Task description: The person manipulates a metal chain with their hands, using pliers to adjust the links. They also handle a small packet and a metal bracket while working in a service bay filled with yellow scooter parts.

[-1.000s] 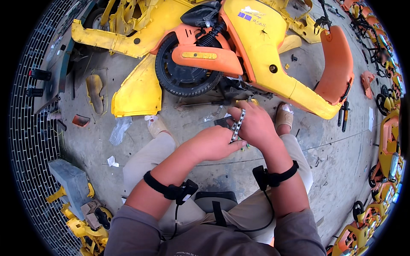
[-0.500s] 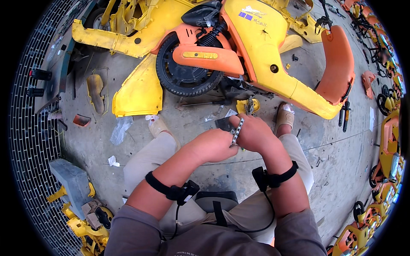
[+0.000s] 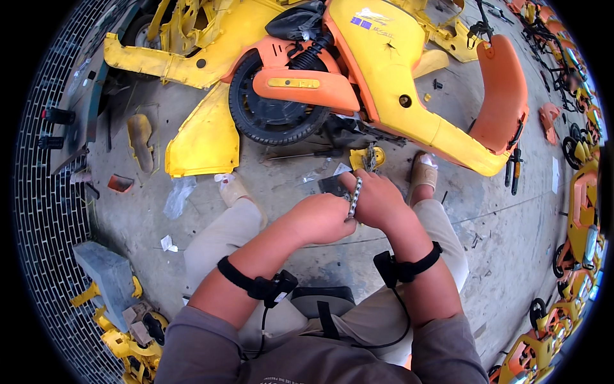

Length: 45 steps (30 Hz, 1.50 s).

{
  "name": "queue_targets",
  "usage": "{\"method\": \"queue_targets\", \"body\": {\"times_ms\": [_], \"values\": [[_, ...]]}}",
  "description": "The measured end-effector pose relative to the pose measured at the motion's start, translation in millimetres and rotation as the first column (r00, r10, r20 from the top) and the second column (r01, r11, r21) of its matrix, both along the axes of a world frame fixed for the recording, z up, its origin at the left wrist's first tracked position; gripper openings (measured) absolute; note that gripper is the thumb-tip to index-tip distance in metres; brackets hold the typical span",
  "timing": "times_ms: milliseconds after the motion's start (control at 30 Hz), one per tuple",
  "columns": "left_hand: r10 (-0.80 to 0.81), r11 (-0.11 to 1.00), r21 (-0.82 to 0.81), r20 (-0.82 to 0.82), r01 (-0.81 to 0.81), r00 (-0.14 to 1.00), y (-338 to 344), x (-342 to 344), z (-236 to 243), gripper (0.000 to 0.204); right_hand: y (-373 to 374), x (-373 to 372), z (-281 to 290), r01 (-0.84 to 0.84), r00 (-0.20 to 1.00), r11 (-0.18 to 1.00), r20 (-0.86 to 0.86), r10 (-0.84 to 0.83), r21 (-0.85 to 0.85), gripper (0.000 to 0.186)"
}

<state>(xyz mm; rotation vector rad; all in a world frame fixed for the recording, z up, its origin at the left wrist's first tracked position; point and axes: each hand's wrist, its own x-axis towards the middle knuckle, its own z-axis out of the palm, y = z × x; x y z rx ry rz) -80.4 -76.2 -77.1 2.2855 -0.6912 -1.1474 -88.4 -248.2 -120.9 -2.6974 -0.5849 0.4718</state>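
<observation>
My left hand [image 3: 323,217] and my right hand [image 3: 376,200] are closed and meet in front of my knees. A short silver link chain [image 3: 355,195] runs between them, along the inner side of my right hand and down to the edge of my left. Most fingertips are hidden behind the backs of the hands. Just beyond my left hand shows a flat dark piece [image 3: 330,185]; whether it is held or lies on the ground I cannot tell. A yellow cup-shaped part [image 3: 377,157] with grey strands on it lies past my right hand.
A yellow and orange scooter body [image 3: 390,70] with a black wheel [image 3: 278,105] lies ahead. Left of it are a yellow panel [image 3: 204,141] and a clear plastic bag [image 3: 181,195]. A screwdriver [image 3: 320,153] lies near the wheel. Several scooters [image 3: 583,217] line the right side.
The scene ahead has shifted slightly left and up in the view. My hands stay together around the chain, almost in the same pose.
</observation>
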Motion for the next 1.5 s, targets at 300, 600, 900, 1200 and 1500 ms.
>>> {"method": "queue_targets", "body": {"times_ms": [300, 600, 900, 1200, 1500], "values": [[-0.032, 0.999, 0.038, -0.073, 0.035, 0.997, -4, 0, 0, 0.028, 0, -14, -19, -0.049, 0.996, 0.992, 0.075, 0.058, -0.113, 0.030], [-0.084, 0.982, 0.168, -0.044, 0.090, 0.996, -7, -9, -3, 0.028, 5, -21, -17, -0.070, 0.993, 0.985, -0.102, 0.055, -0.160, 0.038], [-0.078, 0.972, 0.221, -0.021, 0.081, 0.997, -14, -12, -2, 0.029, 4, -22, -20, -0.077, 0.980, 0.982, -0.194, 0.043, -0.172, 0.040], [-0.127, 0.962, 0.243, -0.004, 0.125, 0.992, -16, -17, -2, 0.029, 3, -26, -16, -0.070, 0.959, 0.982, -0.283, 0.017, -0.175, 0.040], [-0.124, 0.956, 0.267, -0.008, 0.122, 0.992, -17, -15, 6, 0.028, 4, -22, -9, -0.094, 0.936, 0.978, -0.352, 0.023, -0.187, 0.041]]}}
